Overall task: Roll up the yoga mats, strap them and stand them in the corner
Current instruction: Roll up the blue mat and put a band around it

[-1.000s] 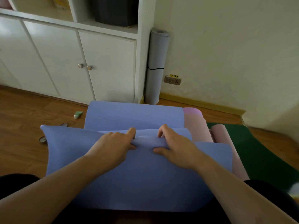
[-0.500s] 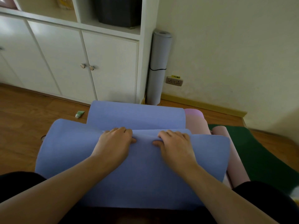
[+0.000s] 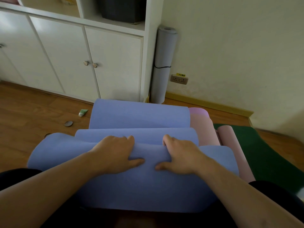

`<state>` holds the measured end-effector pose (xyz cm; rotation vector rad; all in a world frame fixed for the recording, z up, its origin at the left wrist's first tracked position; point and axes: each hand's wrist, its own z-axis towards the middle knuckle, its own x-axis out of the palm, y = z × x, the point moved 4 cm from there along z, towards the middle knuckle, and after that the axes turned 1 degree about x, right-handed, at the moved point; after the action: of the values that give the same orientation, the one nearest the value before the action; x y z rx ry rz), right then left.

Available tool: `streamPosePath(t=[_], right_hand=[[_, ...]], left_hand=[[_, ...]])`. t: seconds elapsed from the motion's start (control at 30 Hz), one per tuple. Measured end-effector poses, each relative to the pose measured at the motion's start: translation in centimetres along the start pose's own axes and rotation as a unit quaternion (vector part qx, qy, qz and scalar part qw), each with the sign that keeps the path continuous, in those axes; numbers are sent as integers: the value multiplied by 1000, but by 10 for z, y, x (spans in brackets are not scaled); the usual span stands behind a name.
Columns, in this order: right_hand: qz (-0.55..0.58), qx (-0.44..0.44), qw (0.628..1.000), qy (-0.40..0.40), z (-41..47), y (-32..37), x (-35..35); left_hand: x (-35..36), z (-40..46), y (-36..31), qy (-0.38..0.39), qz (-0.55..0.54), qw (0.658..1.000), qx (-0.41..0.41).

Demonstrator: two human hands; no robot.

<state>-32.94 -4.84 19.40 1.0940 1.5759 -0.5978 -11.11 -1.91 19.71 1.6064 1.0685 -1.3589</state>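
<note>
2 hands: the left hand (image 3: pixel 115 153) and right hand (image 3: pixel 182 155) lay side by side, a little apart, fingers curled over the fold of the blue mat (image 3: pixel 141 186), thumbs pressed on top.
Blue mat: partly rolled on the floor at 6 o'clock.
Grey mat (image 3: pixel 162 63): rolled, strapped, upright in the corner at 12 o'clock.
Pink mat (image 3: pixel 204 129): at 3 o'clock, beside the green mat (image 3: pixel 263 153).

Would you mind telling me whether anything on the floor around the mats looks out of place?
Yes: a small green tube and a round dark disc lie loose on the wooden floor, left of the blue mat. They look like stray clutter beside the rolling area.
</note>
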Motion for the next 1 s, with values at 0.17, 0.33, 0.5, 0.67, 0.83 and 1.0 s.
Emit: streamPosePath(t=[0.17, 0.33, 0.5, 0.67, 0.83, 1.0], right_hand=[[37, -4, 999, -7, -8, 4, -3], [11, -6, 994, -110, -19, -3, -11], [-96, 6, 959, -266, -37, 4, 11], [-77, 70, 981, -167, -26, 9, 11], [7, 33, 995, -92, -27, 4, 3], [5, 35, 996, -76, -23, 5, 6]], left_hand=[[1, -3, 1, 60, -5, 998, 11], [2, -5, -2, 68, -15, 998, 4], [-5, -5, 4, 54, -11, 998, -3], [2, -6, 4, 40, -20, 999, -20], [3, -9, 7, 27, -21, 999, -19], [5, -19, -1, -11, -16, 999, -29]])
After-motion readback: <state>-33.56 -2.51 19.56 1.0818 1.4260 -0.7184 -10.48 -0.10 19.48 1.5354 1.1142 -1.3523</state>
